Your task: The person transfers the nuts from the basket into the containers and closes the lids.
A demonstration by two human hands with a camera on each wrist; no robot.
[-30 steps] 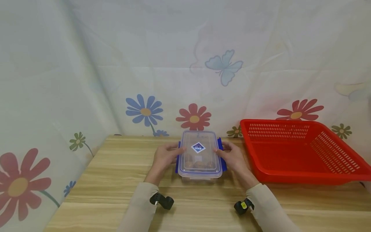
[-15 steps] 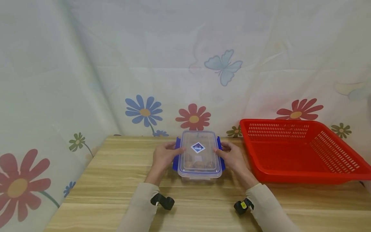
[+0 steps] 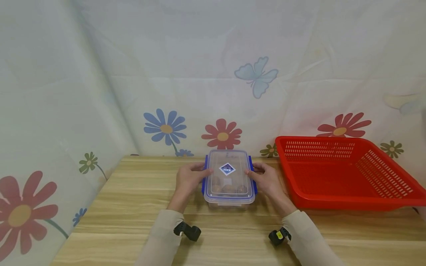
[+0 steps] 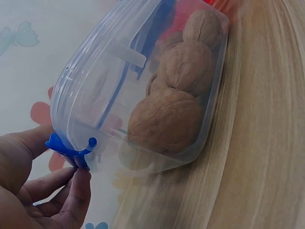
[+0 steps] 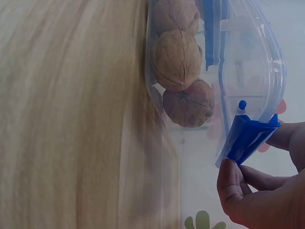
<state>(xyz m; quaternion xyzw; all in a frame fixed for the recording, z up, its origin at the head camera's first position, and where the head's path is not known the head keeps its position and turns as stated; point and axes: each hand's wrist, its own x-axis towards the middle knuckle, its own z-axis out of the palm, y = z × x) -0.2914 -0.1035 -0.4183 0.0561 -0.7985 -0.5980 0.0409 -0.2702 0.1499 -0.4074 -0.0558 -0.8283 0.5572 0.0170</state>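
A clear plastic food container (image 3: 229, 184) with a blue-edged lid and a diamond-shaped label sits on the wooden table. Several walnuts (image 4: 186, 67) lie inside, seen through its wall. My left hand (image 3: 188, 181) grips the container's left side, thumb on the lid's edge and fingers under the blue latch (image 4: 66, 149). On the opposite side, my right hand (image 3: 269, 181) pinches the right latch (image 5: 251, 138), its thumb also on the lid. Both latches lie close along the sides; whether they are snapped on cannot be told.
A red plastic basket (image 3: 326, 202) with slotted walls stands right of the container, close to my right hand. Behind the table (image 3: 143, 192) hangs a white curtain (image 3: 186, 92) printed with flowers and a butterfly.
The left latch swung outward half a second ago and now lies closer to the container's side. The right latch has also moved inward. Hands and container stay in nearly the same place.
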